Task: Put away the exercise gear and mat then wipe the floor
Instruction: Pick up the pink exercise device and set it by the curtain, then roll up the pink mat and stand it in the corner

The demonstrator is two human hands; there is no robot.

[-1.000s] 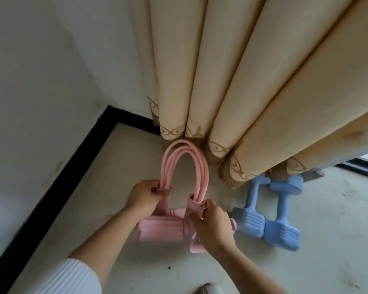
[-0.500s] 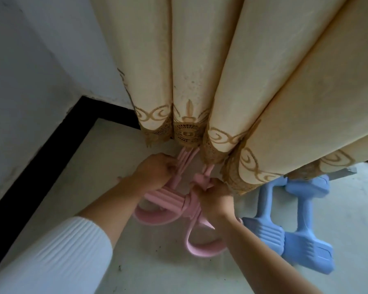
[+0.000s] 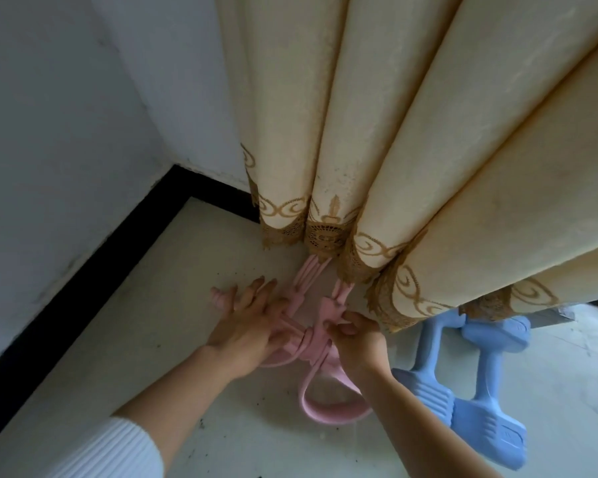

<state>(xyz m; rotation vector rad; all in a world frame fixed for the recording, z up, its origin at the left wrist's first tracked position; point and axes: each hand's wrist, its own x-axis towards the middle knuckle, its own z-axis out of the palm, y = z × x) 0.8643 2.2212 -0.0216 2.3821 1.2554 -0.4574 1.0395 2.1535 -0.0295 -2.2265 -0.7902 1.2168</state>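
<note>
Head view: left hand (image 3: 252,326) has released its earlier curl; fingers now spread straight, palm resting on pink resistance puller (image 3: 309,343); right hand (image 3: 356,339) still pinches the puller's handle piece; puller lies on floor (image 3: 152,339) at curtain (image 3: 394,150) hem, just beside blue dumbbells (image 3: 428,395).

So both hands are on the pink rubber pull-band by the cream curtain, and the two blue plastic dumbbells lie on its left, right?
No. The head view shows the two blue plastic dumbbells lying on the right of the pink rubber pull-band, not its left. The left hand and right hand are on it, by the cream curtain.
</note>
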